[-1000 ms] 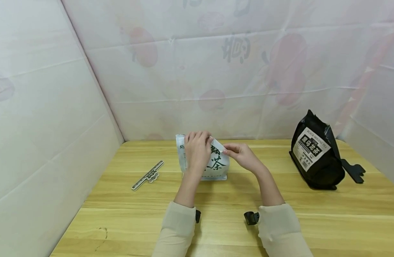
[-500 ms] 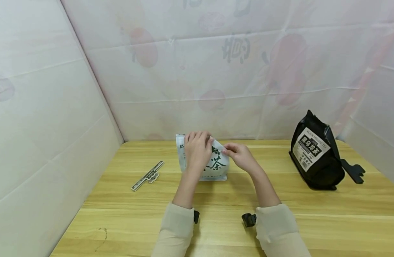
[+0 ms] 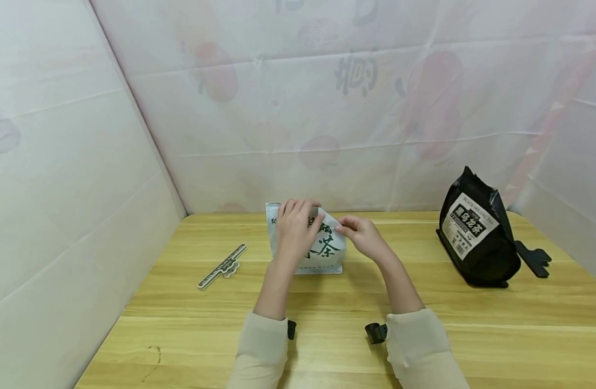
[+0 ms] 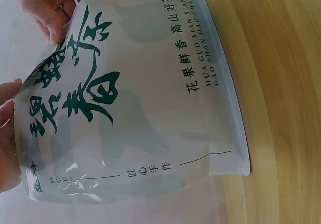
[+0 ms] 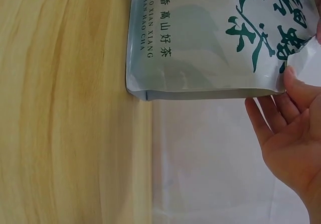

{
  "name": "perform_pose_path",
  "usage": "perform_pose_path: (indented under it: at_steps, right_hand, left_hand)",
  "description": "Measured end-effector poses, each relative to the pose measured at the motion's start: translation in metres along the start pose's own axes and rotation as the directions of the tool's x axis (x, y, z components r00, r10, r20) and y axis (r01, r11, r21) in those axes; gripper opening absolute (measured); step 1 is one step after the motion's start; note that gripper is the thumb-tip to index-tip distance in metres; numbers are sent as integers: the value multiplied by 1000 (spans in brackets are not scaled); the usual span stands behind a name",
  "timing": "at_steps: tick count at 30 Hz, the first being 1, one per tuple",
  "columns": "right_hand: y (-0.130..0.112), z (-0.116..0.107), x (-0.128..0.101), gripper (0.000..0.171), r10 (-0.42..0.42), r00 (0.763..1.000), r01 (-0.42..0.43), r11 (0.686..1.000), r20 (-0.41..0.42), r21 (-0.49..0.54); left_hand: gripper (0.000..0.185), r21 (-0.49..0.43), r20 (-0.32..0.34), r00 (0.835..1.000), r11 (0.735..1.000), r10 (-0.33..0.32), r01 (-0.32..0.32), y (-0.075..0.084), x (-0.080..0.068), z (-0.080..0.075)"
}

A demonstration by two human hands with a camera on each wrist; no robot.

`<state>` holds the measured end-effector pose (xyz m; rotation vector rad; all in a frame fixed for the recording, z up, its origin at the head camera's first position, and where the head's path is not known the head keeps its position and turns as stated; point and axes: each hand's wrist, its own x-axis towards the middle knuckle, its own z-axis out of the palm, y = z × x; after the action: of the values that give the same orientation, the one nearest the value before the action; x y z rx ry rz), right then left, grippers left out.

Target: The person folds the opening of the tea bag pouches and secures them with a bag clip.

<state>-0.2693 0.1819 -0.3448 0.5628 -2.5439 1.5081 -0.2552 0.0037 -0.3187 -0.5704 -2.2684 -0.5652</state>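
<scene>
A white tea bag [image 3: 327,262] with green lettering stands upright on the table. My left hand [image 3: 294,229] grips its top edge, fingers over the back and thumb at the front. At the top right corner, my right hand [image 3: 366,236] pinches the bag between thumb and fingers. That corner slopes down, and the right wrist view has its pale flap [image 5: 301,58] bent over at the right thumb. Both hands [image 4: 47,8] appear along the rim in the left wrist view. What is inside the bag is hidden.
To the left lies a long clip [image 3: 223,267] with a piano-key pattern. A black oolong tea bag [image 3: 492,254] stands at the right, with a black flat object [image 3: 536,260] sticking out behind it. White cloth walls [image 3: 278,129] enclose the wooden table [image 3: 181,335].
My left hand has shifted slightly left and its thumb has moved away from the fingers, showing more lettering. The right forearm moved slightly left; its pinch on the corner stays.
</scene>
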Motion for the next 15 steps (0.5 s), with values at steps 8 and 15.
perform_pose_path:
  at_steps: [8, 15]
  right_hand:
    - [1, -1, 0, 17, 2, 1000, -2, 1000, 3, 9]
    - [-4, -2, -2, 18, 9, 1000, -10, 999, 24, 30]
  left_hand:
    - [25, 82, -7, 1000, 996, 20, -20, -5, 0, -5]
    - [20, 84, -27, 1000, 996, -12, 14, -4, 0, -3]
